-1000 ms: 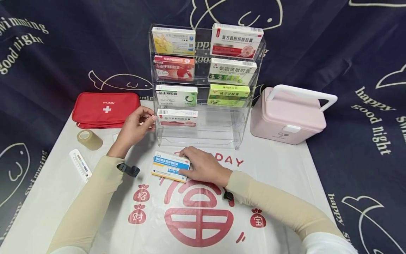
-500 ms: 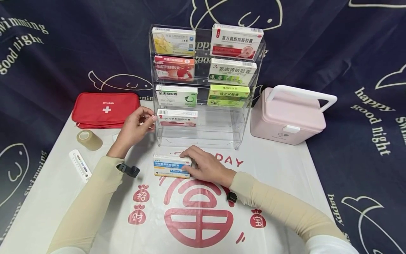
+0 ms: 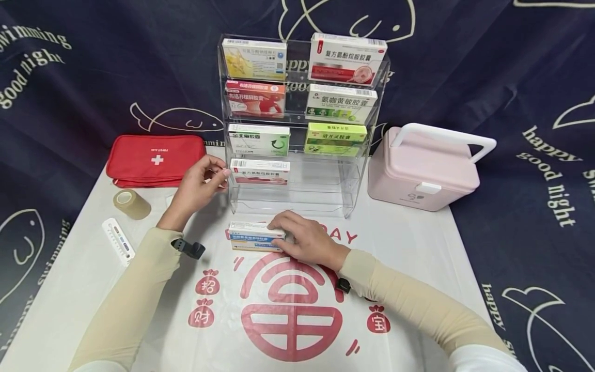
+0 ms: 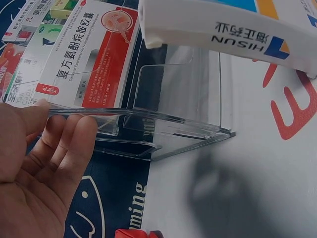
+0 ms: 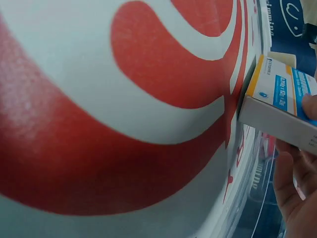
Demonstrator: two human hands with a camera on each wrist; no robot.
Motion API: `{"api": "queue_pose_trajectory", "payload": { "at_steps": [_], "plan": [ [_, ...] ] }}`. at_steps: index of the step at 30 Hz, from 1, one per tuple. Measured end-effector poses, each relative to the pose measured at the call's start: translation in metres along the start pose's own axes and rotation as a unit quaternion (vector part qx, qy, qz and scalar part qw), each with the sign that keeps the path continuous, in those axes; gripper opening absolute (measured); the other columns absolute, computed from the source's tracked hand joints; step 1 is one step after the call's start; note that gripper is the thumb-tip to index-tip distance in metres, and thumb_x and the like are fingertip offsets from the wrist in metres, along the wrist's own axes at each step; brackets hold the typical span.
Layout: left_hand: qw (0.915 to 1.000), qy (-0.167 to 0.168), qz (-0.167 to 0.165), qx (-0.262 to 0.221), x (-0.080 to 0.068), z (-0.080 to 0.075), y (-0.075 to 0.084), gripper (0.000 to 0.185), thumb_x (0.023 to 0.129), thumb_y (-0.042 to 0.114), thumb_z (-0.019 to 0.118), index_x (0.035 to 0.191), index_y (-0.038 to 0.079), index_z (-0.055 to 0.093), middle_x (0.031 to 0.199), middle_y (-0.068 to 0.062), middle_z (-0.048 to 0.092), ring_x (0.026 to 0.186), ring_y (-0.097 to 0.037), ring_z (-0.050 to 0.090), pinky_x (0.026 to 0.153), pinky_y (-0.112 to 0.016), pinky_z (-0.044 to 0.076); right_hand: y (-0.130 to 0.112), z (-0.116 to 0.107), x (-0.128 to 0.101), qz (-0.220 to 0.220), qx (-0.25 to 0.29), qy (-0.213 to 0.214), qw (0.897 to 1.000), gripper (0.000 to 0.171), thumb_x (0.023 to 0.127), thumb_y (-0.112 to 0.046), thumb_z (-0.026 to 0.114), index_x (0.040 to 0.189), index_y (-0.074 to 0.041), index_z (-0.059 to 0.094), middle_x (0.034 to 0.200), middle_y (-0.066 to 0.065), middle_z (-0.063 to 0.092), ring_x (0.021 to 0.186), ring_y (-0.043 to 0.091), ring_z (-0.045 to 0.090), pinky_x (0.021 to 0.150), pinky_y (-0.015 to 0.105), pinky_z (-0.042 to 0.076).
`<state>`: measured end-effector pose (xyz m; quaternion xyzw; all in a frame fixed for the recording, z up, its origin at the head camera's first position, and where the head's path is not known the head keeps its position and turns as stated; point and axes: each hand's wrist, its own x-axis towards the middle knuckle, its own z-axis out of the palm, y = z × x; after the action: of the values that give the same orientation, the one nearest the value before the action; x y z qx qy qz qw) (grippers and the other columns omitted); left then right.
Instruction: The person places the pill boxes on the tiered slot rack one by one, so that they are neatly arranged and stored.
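Clear rack point(image 3: 297, 204) just behind the blue box point(image 3: 253, 237).

Blue-and-white box point(image 3: 254, 236); red pouch point(image 3: 155, 159).

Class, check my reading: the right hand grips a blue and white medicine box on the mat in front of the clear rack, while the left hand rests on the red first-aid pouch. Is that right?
Not quite. The left hand touches the side of the clear rack, not the red first-aid pouch, which lies apart to its left in the head view. The right hand does grip the blue and white medicine box on the mat.
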<state>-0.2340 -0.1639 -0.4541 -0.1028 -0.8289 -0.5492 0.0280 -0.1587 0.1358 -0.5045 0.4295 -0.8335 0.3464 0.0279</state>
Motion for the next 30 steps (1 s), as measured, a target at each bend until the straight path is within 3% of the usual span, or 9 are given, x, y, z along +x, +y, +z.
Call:
{"api": "queue_pose_trajectory", "payload": {
  "at_steps": [5, 12, 24, 30],
  "plan": [
    [1.0, -0.002, -0.002, -0.003, 0.0013, -0.0004, 0.0007, 0.024, 0.1, 0.011, 0.067, 0.116, -0.003, 0.055, 0.094, -0.015, 0.059, 0.073, -0.017, 0.067, 0.064, -0.025, 0.06, 0.002, -0.0006, -0.0006, -0.022, 0.001, -0.003, 1.0, 0.036, 0.096, -0.026, 0.074, 0.13, -0.021, 0.065, 0.13, -0.01, 0.059, 0.112, 0.001, 0.059, 0.084, 0.026, 0.054],
    [1.0, -0.002, -0.002, -0.003, 0.0008, -0.0003, 0.0008, 0.024, 0.1, 0.01, 0.067, 0.115, -0.003, 0.055, 0.094, -0.015, 0.059, 0.073, -0.017, 0.066, 0.064, -0.025, 0.06, 0.0061, 0.0013, -0.0006, -0.033, -0.022, 0.023, 0.999, 0.029, 0.097, -0.023, 0.07, 0.126, -0.021, 0.068, 0.126, -0.011, 0.061, 0.111, 0.0, 0.06, 0.085, 0.025, 0.054],
    [1.0, 0.0, 0.003, 0.005, -0.0018, 0.0006, 0.0005, 0.024, 0.099, 0.01, 0.068, 0.115, -0.003, 0.056, 0.094, -0.015, 0.06, 0.073, -0.017, 0.066, 0.064, -0.023, 0.06, 0.0083, 0.0, -0.0032, -0.058, -0.029, 0.03, 0.997, 0.034, 0.096, -0.027, 0.073, 0.129, -0.021, 0.068, 0.13, -0.004, 0.062, 0.12, 0.006, 0.058, 0.094, 0.03, 0.053],
    [1.0, 0.001, 0.003, 0.004, -0.0013, 0.0006, 0.0007, 0.024, 0.099, 0.011, 0.068, 0.115, -0.003, 0.056, 0.094, -0.015, 0.06, 0.073, -0.017, 0.066, 0.064, -0.024, 0.06, 0.0083, -0.0005, -0.0002, -0.074, -0.035, 0.038, 0.996, 0.031, 0.096, -0.022, 0.072, 0.127, -0.021, 0.07, 0.127, -0.003, 0.063, 0.115, 0.006, 0.06, 0.091, 0.028, 0.054]
  ]
}}
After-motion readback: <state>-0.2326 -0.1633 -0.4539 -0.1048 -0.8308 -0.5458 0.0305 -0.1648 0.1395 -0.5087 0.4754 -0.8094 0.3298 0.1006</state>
